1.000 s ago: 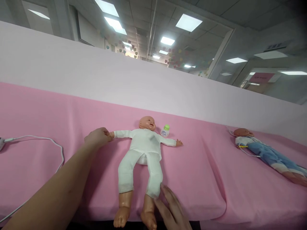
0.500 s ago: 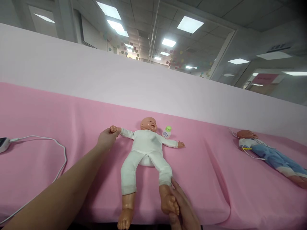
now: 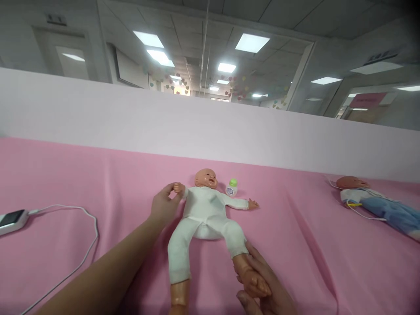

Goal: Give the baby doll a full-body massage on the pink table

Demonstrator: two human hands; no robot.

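Observation:
A baby doll [image 3: 206, 210] in a white suit lies on its back on the pink sheet [image 3: 131, 258], head toward the wall. At the doll's hand on the left side of the view, my left hand [image 3: 166, 202] is closed around its wrist, and that arm is bent in beside the shoulder. My right hand [image 3: 267, 280] curls around the foot and ankle of the leg on the right, thumb under the foot. The doll's other arm stretches out sideways. Beside its head stands a small clear bottle [image 3: 231, 189] with a green cap.
On the right lies a second doll [image 3: 387, 210] in blue and white clothes with thin tubing. A white handheld device [image 3: 13, 221] with a cable [image 3: 96, 232] rests at the left. Behind the sheet runs a low white wall [image 3: 164, 127] with glass above.
My left hand has moved right, bringing the doll's arm in toward its shoulder. My right hand has shifted the doll's foot slightly to the right. The camera view has tilted too.

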